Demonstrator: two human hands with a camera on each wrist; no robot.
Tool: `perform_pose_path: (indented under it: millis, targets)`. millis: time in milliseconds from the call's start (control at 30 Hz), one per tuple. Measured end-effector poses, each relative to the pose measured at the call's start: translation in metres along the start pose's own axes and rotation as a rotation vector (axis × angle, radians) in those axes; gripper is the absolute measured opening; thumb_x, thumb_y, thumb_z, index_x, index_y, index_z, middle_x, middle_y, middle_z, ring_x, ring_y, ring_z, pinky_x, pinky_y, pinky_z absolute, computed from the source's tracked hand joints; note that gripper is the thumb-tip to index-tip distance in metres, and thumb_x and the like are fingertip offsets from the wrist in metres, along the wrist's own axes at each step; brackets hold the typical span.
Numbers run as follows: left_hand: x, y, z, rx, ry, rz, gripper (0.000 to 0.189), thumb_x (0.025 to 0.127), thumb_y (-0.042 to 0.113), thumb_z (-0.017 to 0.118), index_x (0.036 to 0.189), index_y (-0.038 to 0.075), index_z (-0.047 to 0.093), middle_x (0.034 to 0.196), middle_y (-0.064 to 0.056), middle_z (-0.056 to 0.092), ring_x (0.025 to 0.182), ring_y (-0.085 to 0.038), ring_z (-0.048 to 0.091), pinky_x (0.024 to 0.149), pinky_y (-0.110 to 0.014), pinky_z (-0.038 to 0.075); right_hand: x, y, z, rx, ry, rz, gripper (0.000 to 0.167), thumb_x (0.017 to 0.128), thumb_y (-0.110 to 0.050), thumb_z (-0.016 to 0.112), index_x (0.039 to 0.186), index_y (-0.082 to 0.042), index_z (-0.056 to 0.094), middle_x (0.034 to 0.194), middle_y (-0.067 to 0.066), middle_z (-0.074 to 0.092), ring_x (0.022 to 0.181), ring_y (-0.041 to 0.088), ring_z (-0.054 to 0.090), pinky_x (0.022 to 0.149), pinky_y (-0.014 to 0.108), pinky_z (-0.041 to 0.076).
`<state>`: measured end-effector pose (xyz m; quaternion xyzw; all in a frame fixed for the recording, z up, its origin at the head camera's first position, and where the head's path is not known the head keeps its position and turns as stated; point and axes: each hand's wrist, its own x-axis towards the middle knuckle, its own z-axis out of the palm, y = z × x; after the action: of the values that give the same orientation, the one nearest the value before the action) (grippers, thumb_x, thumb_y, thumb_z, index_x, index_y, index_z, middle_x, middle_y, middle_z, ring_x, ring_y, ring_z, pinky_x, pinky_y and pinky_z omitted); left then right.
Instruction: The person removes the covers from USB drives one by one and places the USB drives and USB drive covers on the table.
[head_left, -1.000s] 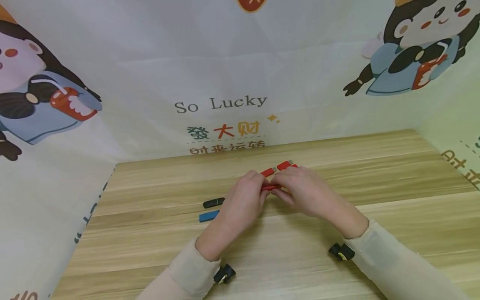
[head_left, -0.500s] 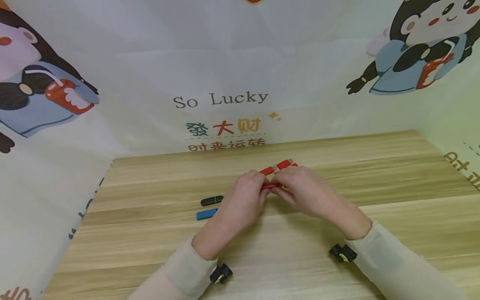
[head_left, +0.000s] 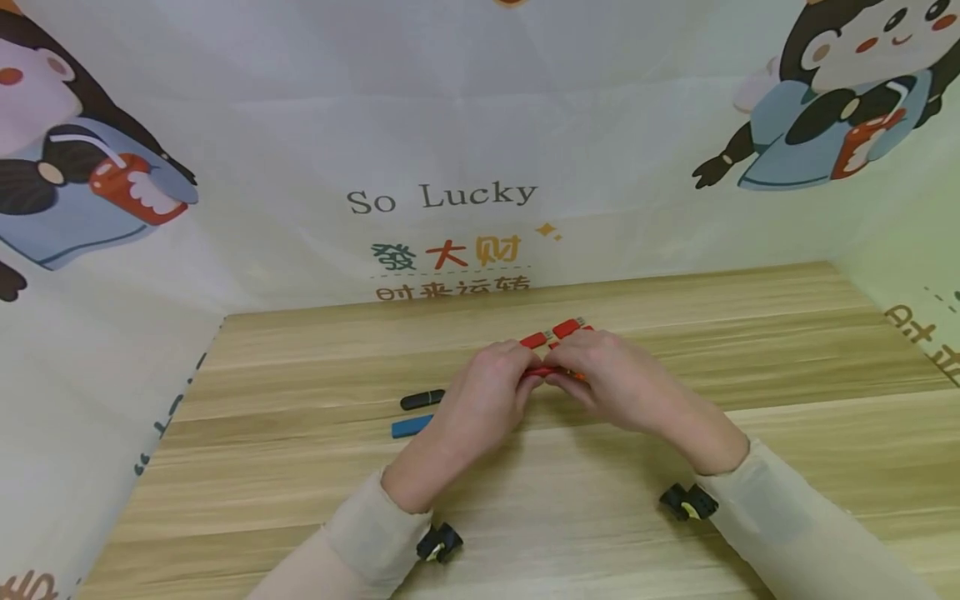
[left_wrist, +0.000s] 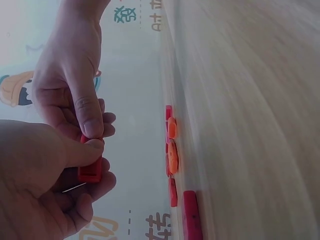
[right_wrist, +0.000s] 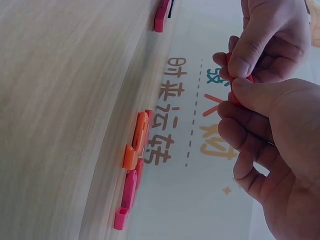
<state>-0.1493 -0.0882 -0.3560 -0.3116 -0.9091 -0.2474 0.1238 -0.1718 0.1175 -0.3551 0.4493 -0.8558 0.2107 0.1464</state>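
Note:
Both hands meet over the middle of the table, raised above its top, with one red USB flash drive (head_left: pixel 542 372) between them. My left hand (head_left: pixel 491 396) pinches one end of the drive between thumb and fingers. The other end is pinched by my right hand (head_left: pixel 622 379), the two thumbs close together. Fingers cover much of the drive; in the left wrist view its red lower end (left_wrist: pixel 90 173) shows below the left thumb. Just beyond the hands lie more red flash drives (head_left: pixel 567 327) with metal plugs showing, partly hidden by the right hand.
A black flash drive (head_left: pixel 422 400) and a blue one (head_left: pixel 412 427) lie left of the left hand, partly covered by it. In the right wrist view, an orange drive (right_wrist: pixel 141 132), an orange cap (right_wrist: pixel 130 158) and a pink piece (right_wrist: pixel 130 190) lie in line. A printed cloth wall (head_left: pixel 300 167) stands behind.
The head view has shifted slightly. Both hands keep their grip on the red flash drive, with only small finger movements; the right hand's fingers have moved very slightly.

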Motion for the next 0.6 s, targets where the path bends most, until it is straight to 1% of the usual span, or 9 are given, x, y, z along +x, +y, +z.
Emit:
perform_pose_path:
  millis: [133, 333, 600]
  targets:
    - [0.0005, -0.0013, 0.0002, -0.011, 0.018, 0.035, 0.005, 0.100, 0.008, 0.075, 0.098, 0.004, 0.077, 0.093, -0.006, 0.074, 0.085, -0.021, 0.070, 0.079, -0.035, 0.059, -0.0005, 0.0014, -0.0009, 0.018, 0.003, -0.013, 0.006, 0.096, -0.009, 0.080, 0.101, -0.007, 0.078, 0.094, 0.001, 0.073, 0.086, 0.014, 0.068, 0.080, 0.034, 0.059]
    - [0.0007, -0.0029, -0.0010, -0.021, 0.033, 0.062, 0.004, 0.100, 0.008, 0.075, 0.099, 0.005, 0.078, 0.095, -0.005, 0.075, 0.088, -0.021, 0.071, 0.082, -0.035, 0.059, -0.0002, 0.0028, -0.0019, 0.037, -0.001, -0.014, 0.008, 0.095, -0.006, 0.080, 0.103, -0.007, 0.078, 0.097, 0.001, 0.074, 0.089, 0.015, 0.069, 0.082, 0.035, 0.059]
    - [0.0006, -0.0043, -0.0005, -0.022, 0.038, 0.070, 0.004, 0.099, 0.007, 0.075, 0.101, 0.005, 0.078, 0.097, -0.004, 0.076, 0.090, -0.020, 0.071, 0.084, -0.035, 0.059, -0.0016, 0.0034, -0.0027, 0.040, -0.003, -0.009, 0.010, 0.095, -0.005, 0.081, 0.105, -0.006, 0.079, 0.097, 0.001, 0.074, 0.088, 0.016, 0.069, 0.082, 0.035, 0.059]
